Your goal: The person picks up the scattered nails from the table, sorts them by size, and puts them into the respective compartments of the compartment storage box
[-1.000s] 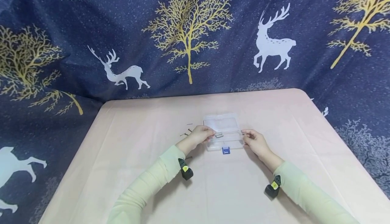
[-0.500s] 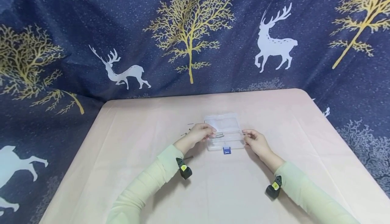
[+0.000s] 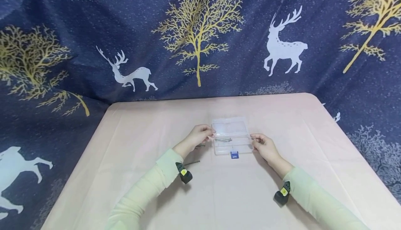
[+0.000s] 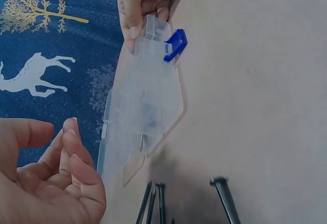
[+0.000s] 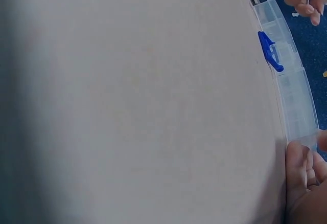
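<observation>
1. Clear plastic box [image 3: 242, 148] sits open on the tabletop [image 3: 244, 195], with the right hand [image 3: 264, 147] pinching its right end; a sudden tug there could slide the box and spill its contents.
2. Left hand [image 3: 196, 136] hovers beside the left end, fingers loosely bent; I cannot tell whether they hold anything.
3. Stored nails [image 3: 223, 140] lie in the row next to the lid [image 3: 231, 128].
4. Loose nails [image 4: 162, 203] lie near the left wrist; its low-hanging camera [image 3: 187, 177] could brush and roll them.
</observation>
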`<control>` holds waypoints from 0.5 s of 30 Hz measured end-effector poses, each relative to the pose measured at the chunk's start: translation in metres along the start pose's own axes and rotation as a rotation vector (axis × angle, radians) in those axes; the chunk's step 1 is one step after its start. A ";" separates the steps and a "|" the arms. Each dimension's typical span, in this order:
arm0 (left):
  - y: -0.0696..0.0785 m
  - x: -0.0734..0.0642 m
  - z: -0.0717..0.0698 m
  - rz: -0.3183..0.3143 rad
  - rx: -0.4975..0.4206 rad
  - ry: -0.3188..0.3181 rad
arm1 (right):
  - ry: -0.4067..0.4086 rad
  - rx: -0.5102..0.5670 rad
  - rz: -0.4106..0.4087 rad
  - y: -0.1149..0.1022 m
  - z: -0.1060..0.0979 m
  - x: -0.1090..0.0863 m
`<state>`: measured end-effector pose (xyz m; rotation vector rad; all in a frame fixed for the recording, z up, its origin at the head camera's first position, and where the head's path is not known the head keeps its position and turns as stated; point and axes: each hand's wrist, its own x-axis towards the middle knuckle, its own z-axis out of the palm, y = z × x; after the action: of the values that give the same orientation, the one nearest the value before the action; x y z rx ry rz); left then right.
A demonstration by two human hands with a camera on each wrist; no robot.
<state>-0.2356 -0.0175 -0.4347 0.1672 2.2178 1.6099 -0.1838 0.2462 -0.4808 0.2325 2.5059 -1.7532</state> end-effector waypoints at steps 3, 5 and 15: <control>-0.001 -0.005 -0.004 0.028 0.029 0.012 | 0.006 0.001 -0.005 0.000 0.001 0.000; -0.003 -0.009 -0.007 0.051 0.041 0.017 | 0.008 -0.003 -0.008 0.000 0.001 0.000; -0.015 -0.031 -0.023 0.122 0.218 -0.041 | -0.002 0.004 -0.010 -0.001 0.002 -0.002</control>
<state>-0.2144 -0.0527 -0.4353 0.3997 2.3879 1.4065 -0.1822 0.2445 -0.4806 0.2188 2.5067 -1.7611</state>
